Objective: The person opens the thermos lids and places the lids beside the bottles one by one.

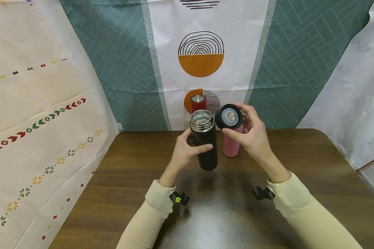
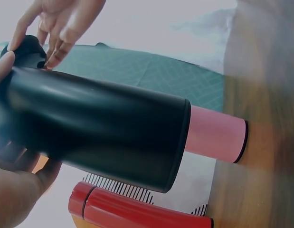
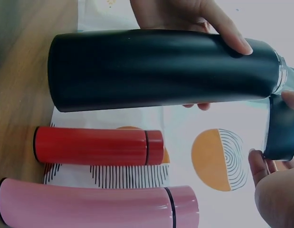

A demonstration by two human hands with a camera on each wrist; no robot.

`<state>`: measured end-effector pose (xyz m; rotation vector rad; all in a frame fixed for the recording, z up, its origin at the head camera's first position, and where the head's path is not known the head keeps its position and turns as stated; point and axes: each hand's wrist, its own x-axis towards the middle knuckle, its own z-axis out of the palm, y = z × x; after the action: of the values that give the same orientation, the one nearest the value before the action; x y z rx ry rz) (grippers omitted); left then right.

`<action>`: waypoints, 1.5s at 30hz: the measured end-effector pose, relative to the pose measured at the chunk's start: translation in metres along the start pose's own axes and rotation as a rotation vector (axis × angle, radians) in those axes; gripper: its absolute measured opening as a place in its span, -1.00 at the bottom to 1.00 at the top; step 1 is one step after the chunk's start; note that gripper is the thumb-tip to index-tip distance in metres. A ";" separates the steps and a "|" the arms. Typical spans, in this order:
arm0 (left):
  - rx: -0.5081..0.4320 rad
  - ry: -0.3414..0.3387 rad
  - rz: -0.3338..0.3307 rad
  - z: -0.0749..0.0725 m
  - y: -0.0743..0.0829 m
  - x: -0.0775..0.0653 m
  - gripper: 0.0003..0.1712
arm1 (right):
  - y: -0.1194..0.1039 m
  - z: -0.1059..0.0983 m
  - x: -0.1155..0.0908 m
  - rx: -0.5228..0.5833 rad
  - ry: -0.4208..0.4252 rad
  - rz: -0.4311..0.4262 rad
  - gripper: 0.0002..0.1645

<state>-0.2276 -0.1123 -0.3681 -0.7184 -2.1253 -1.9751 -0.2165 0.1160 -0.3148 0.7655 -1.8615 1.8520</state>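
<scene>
My left hand (image 1: 187, 148) grips a black thermos bottle (image 1: 207, 148) round its body, thumb across the front. The bottle is lifted over the table, its bare steel threaded mouth (image 1: 202, 121) facing up and toward me. Just right of the mouth, my right hand (image 1: 252, 133) pinches the black lid (image 1: 227, 117) between thumb and fingers, with its pale inner side turned toward the head camera. In the right wrist view the lid (image 3: 282, 130) is close beside the bottle's neck.
Behind the black bottle stand a red thermos (image 3: 94, 146) and a pink thermos (image 1: 231, 145), both capped, near the back of the brown wooden table (image 1: 137, 180). A patterned cloth (image 1: 202, 20) hangs along the table's back edge, and a cream cloth (image 1: 40, 114) hangs at the left.
</scene>
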 end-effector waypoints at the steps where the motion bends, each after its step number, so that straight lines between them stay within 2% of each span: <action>1: 0.002 0.004 0.000 0.000 0.000 0.000 -0.25 | 0.000 0.000 0.000 -0.009 0.003 -0.003 -0.10; 7: 0.005 0.054 0.000 -0.002 0.001 0.001 -0.27 | 0.005 -0.001 -0.002 -0.031 0.007 0.010 -0.05; 14: -0.033 0.090 0.016 -0.005 -0.002 0.005 -0.01 | 0.009 -0.003 -0.005 -0.076 0.006 0.031 -0.09; 21: -0.037 0.115 0.020 -0.012 -0.002 0.005 -0.19 | 0.016 0.002 -0.005 -0.113 0.002 0.011 -0.09; 26: -0.019 0.141 0.006 -0.019 0.001 0.004 -0.22 | 0.022 0.006 -0.005 -0.126 -0.005 0.037 -0.10; 36: 0.039 0.214 -0.009 -0.043 0.000 0.005 -0.23 | 0.031 0.021 -0.007 -0.110 -0.026 0.157 -0.11; 41: 0.090 0.255 -0.021 -0.059 -0.003 0.003 -0.23 | 0.039 0.032 -0.006 -0.057 -0.042 0.190 -0.11; 45: 0.100 0.288 -0.036 -0.069 -0.009 0.003 -0.23 | 0.047 0.040 -0.008 -0.092 -0.042 0.201 -0.12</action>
<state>-0.2479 -0.1783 -0.3664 -0.3561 -2.0573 -1.8440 -0.2361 0.0756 -0.3576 0.6099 -2.1017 1.8652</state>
